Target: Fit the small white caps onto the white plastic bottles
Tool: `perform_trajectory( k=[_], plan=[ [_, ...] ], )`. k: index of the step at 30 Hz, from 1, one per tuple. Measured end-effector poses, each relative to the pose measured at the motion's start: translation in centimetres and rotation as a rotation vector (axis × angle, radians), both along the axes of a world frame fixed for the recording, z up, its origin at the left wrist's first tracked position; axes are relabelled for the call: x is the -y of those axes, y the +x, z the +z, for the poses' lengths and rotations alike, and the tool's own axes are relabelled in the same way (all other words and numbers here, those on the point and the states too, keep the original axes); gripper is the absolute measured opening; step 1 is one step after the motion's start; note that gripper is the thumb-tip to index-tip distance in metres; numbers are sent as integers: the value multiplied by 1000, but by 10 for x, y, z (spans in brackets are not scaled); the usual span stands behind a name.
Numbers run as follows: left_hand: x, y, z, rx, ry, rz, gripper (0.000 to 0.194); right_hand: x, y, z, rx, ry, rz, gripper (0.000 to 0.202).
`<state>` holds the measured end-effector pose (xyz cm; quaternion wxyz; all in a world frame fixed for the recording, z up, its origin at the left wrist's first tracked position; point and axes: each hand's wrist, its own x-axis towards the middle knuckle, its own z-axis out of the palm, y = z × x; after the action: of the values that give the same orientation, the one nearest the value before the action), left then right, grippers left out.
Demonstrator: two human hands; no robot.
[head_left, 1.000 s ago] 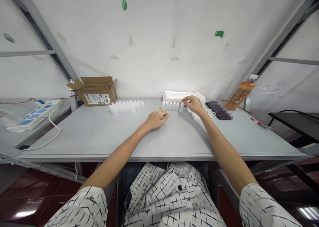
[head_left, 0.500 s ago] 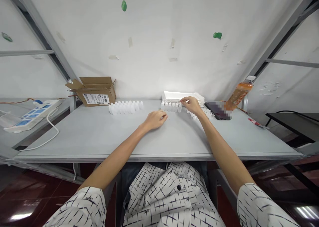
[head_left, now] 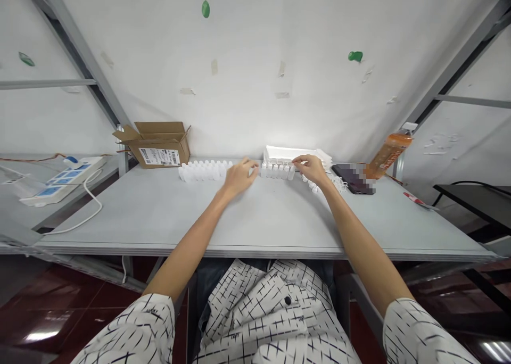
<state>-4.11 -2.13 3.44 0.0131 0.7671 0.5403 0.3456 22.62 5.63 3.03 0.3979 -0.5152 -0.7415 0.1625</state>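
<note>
Several small white plastic bottles (head_left: 275, 171) stand in a row in front of a white tray (head_left: 297, 152). My right hand (head_left: 312, 168) is at the row's right end, thumb and fingertips pinched close over the top of the last bottle. What the pinch holds is too small to make out. At the row's left end is my left hand (head_left: 240, 176), raised a little, thumb and forefinger curved and apart, holding nothing visible. Left of it, a larger group of similar bottles (head_left: 202, 171) stands upright. Small white pieces (head_left: 340, 184), some ring-shaped, lie beside my right wrist.
An open cardboard box (head_left: 159, 154) sits at the back left. At the right are a dark phone (head_left: 351, 179) and an orange drink bottle (head_left: 389, 154). A power strip (head_left: 66, 183) with a white cable lies at far left. The wall bounds the table behind.
My left hand has moved up and slightly left, from the table to beside the bottle row, and its fingers have parted. My right hand stays at the row's right end. The view has shifted slightly.
</note>
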Motion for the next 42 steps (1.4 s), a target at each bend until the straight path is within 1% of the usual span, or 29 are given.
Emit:
perform_trajectory(
  k=[2,4,6,8,9,11,13,16,22,27,31,36,39,42],
  plan=[
    [-3,-22,12,37,94,169,23,1,0,0,-2,-1,5,23],
    [-3,-49,20,60,176,365,23,1,1,0,5,4,4,22],
    [-2,-74,24,74,164,516,20,0,1,0,23,9,-2,23],
    [0,-93,24,66,116,603,19,-1,2,0,65,29,-19,23],
    [1,-98,24,56,105,631,19,-1,3,-1,90,49,-34,23],
    [2,-102,22,23,80,643,19,-2,5,-1,126,96,-68,24],
    [2,-100,20,-19,37,622,19,-2,9,-1,120,119,-89,25],
    [1,-93,18,-84,-40,585,20,0,16,0,68,106,-95,26],
    [-4,-92,13,-189,-148,600,22,3,34,3,94,114,-158,26],
    [-5,-94,12,-192,-175,595,21,6,39,6,129,132,-216,25],
    [-4,-91,13,-215,-171,592,21,10,43,13,110,154,-251,23],
    [-3,-86,13,-225,-180,588,17,16,64,23,0,77,-349,25],
    [-3,-84,15,-210,-218,587,14,17,78,24,-30,75,-407,24],
    [-1,-83,18,-174,-211,576,13,16,88,23,5,61,-427,25]
  ],
)
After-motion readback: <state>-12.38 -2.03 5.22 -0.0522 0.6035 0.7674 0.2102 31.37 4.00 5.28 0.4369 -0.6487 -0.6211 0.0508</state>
